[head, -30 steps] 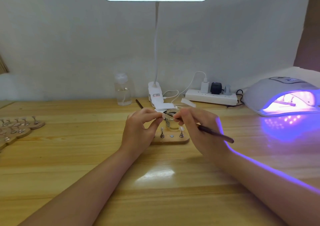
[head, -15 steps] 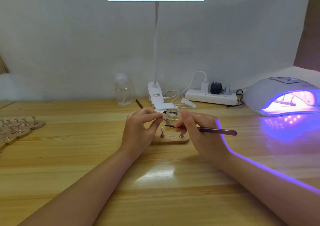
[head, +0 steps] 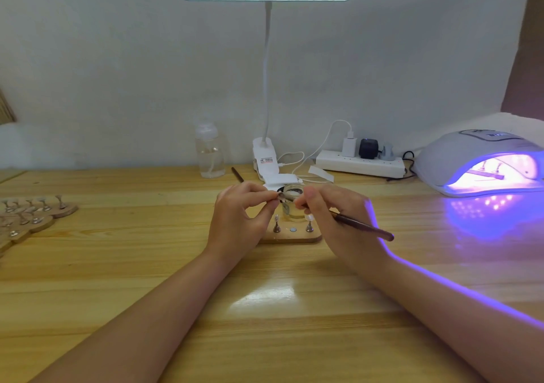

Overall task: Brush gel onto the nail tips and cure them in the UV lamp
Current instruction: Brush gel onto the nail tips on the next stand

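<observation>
Left hand: your left hand (head: 235,221) pinches a small pale nail tip (head: 275,198) between thumb and fingers.
Right hand: your right hand (head: 338,221) grips a slim dark-brown brush (head: 365,226), bristles at the tip.
Behind: small clear glass jar (head: 293,203).
Right: white domed UV lamp (head: 471,159) glowing violet.

A slim dark brush (head: 362,224), gripped in the right hand (head: 338,221), slants from 4 o'clock up to its tip at a small pale nail tip (head: 279,196) pinched by the left hand (head: 238,221), just in front of an open glass gel jar (head: 293,201). At 12 o'clock below them lies a wooden holder (head: 291,237) with two upright nail stands. The white UV lamp (head: 482,162) glows purple at 2 o'clock, with another holder inside.
</observation>
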`<action>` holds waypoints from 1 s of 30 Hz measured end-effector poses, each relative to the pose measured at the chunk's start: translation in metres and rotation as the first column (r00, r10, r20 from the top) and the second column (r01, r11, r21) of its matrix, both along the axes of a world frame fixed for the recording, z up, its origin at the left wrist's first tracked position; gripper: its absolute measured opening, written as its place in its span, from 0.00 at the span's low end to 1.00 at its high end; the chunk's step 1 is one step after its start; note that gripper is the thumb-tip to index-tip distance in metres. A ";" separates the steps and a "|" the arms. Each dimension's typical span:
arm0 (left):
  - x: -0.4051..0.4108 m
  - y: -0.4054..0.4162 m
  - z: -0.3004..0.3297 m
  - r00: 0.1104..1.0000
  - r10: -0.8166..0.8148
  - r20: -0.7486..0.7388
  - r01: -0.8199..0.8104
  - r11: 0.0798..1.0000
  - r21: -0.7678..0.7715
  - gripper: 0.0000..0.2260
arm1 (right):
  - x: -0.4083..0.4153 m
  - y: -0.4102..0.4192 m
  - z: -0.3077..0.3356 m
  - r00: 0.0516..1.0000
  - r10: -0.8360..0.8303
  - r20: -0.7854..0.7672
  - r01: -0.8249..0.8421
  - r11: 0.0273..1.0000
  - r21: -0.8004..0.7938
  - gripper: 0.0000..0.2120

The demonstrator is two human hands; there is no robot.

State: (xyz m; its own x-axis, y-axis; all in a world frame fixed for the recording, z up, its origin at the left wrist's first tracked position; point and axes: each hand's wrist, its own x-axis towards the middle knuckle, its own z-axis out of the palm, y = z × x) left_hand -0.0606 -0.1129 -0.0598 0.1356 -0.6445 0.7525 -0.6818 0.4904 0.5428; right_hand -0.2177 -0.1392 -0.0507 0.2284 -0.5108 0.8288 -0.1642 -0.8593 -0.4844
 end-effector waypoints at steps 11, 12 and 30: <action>0.002 -0.001 -0.001 1.000 -0.012 0.004 0.012 1.000 -0.007 0.05 | -0.001 0.002 0.000 0.997 0.042 0.065 -0.048 0.995 0.090 0.21; 0.002 -0.001 -0.001 1.000 -0.007 0.007 0.007 1.000 -0.013 0.05 | -0.001 0.002 0.000 0.997 0.033 0.075 -0.039 0.996 0.082 0.21; 0.002 -0.003 -0.004 0.999 0.015 0.038 -0.014 1.000 -0.026 0.05 | 0.004 0.008 0.006 0.990 0.049 0.130 -0.072 0.981 0.181 0.14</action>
